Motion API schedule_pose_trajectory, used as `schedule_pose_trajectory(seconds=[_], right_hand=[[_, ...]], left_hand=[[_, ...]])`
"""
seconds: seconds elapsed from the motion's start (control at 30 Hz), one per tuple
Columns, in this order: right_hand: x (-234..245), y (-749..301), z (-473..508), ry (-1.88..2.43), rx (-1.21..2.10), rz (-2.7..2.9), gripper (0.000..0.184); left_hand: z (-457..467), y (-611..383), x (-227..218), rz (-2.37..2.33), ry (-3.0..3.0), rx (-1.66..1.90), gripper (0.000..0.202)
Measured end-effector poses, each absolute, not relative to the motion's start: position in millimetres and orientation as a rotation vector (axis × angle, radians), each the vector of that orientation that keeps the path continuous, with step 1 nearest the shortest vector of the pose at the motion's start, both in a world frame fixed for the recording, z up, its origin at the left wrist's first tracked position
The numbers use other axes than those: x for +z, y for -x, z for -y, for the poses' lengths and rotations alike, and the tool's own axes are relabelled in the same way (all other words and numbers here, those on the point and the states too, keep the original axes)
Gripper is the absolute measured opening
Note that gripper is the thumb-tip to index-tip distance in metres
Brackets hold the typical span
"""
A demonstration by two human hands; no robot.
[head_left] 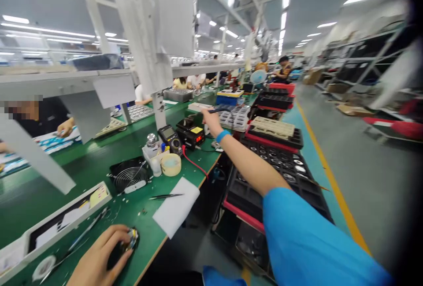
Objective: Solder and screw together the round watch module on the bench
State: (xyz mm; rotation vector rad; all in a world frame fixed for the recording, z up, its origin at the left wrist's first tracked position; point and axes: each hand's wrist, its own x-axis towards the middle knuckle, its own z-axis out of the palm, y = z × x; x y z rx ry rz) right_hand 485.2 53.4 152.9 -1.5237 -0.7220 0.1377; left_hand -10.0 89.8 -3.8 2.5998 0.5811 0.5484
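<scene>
Looking forward and down along a factory assembly line, a long green workbench (pixel 82 202) runs away to the left, with a grey aisle (pixel 360 189) marked by a yellow stripe on the right and tall shelving (pixel 363 61) beyond it. Across the bench, a co-worker's hand (pixel 65 127) rests on printed sheets.

Just right of the bench, a black compartment tray (pixel 280 165) with red edges holds rows of round metal parts. Past it, a black tray (pixel 271 127) carries a beige insert, and white trays (pixel 234 118) sit stacked on the bench.

Nearer the middle of the bench stand a multimeter (pixel 169 139), a black unit with red digits (pixel 191 134), a roll of tape (pixel 171 164), and a grilled fan (pixel 128 173). Tweezers (pixel 165 196) lie on a white sheet (pixel 176 209).

The right hand (pixel 211 123), beyond a blue sleeve (pixel 307 237) and blue wristband (pixel 223 136), reaches out with its fingers extended toward the far trays; whether it grips anything, I cannot tell. At the bench's near edge, the left hand (pixel 99 255) curls its fingers around a small dark round part (pixel 127 243). It looks light but delicate, with shiny exposed pieces, so its dark outer body seems the safest place to hold.
</scene>
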Motion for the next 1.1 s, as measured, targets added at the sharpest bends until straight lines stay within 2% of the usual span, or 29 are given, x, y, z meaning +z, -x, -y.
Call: schedule_pose_trajectory(seconds=[0.13,0.3,0.43,0.57,0.67,0.8,1.1], right_hand=[[119,-462,-18,1.415,0.073,0.927,0.032],[54,-407,29,1.441,0.049,1.14,0.035],[21,-374,37,1.548,0.173,1.289,0.032],[19,-356,37,1.425,0.315,1.193,0.026],[25,-342,39,1.244,0.56,1.169,0.027],[31,-314,39,1.262,0.782,1.271,0.03],[46,-259,27,1.297,0.743,1.579,0.012]], left_hand=[[-81,8,3,-0.609,-2.58,0.537,0.016],[-74,7,12,-0.623,-2.556,0.477,0.009],[-73,9,18,-0.639,-2.524,0.43,0.007],[-72,9,22,-0.645,-2.475,0.378,0.007],[-72,9,23,-0.637,-2.478,0.372,0.008],[-72,9,24,-0.641,-2.481,0.38,0.008],[-72,8,23,-0.649,-2.497,0.359,0.008]])
